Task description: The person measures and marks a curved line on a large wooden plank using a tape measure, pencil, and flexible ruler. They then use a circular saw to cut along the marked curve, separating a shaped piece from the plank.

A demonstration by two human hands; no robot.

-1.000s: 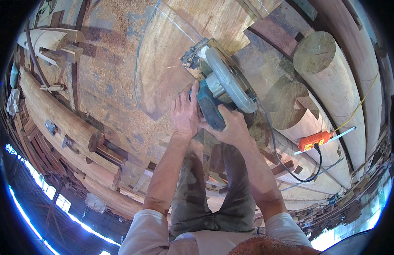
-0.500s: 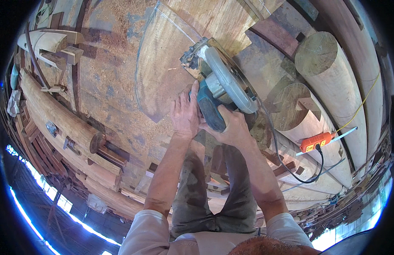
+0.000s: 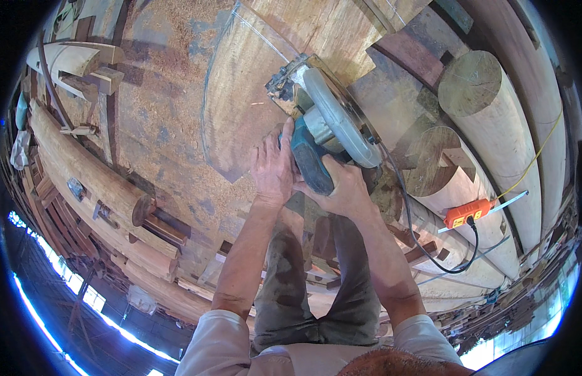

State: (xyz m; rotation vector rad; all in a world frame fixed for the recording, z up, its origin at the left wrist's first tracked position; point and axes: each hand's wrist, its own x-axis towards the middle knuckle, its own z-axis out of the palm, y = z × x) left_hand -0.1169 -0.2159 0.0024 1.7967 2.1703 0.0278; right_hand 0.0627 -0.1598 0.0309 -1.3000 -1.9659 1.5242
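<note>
A teal and grey circular saw (image 3: 321, 119) with a rounded pale guard sits on a broad wooden board (image 3: 238, 106). My right hand (image 3: 344, 187) is wrapped round its rear handle. My left hand (image 3: 273, 166) lies against the saw's left side, with its index finger stretched forward along the body and the other fingers slightly apart. A pale straight line (image 3: 261, 34) on the board runs toward the saw's front. The blade is hidden under the saw.
Large round logs (image 3: 470, 84) lie at the right, with an orange power strip (image 3: 468, 213) on one of them. A dark cord (image 3: 409, 210) loops near my right forearm. More shaped logs (image 3: 90, 166) lie at the left. Sawdust (image 3: 162, 94) covers the floor.
The board and logs have shifted slightly right and down in view. The saw and both hands keep nearly the same place, so the saw has edged slightly forward along the board.
</note>
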